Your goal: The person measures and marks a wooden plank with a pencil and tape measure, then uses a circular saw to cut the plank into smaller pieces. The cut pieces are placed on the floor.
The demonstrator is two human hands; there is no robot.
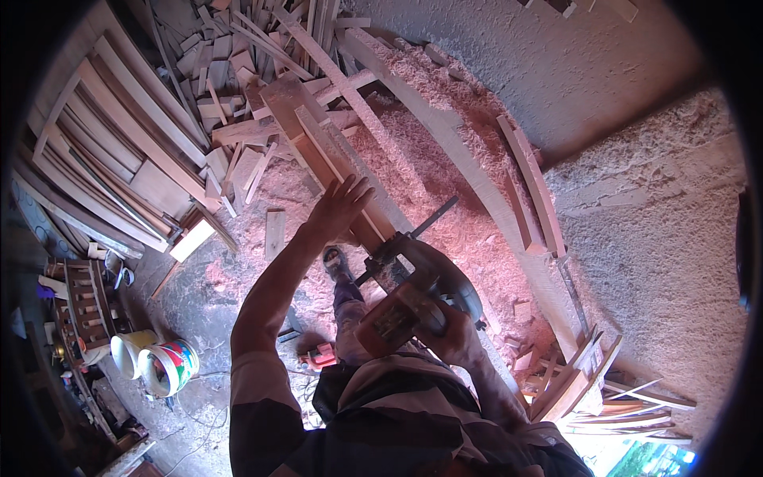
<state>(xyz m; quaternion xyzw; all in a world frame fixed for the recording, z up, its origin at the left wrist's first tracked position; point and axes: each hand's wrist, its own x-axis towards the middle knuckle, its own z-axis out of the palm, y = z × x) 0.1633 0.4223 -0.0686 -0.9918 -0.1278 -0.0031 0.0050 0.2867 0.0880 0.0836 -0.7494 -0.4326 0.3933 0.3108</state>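
Note:
My right hand [451, 334] is wrapped round the rear handle of a circular saw [397, 312]. The saw rests at the near end of a long wooden workpiece [372, 226], which stretches away toward the upper left. A metal guide bar [435, 216] sticks out to the right from the saw's base. My left hand [340, 208] lies on the workpiece ahead of the saw, fingers spread and nothing in its grasp. The blade and the cut are hidden under the saw's body.
Wood shavings [469, 230] cover the floor. A long plank [445, 119] curves along the right. Offcuts [230, 60] are heaped at the far end, and boards [119, 135] lean at left. Two buckets [163, 370] stand lower left. A red tool [320, 358] sits near my leg.

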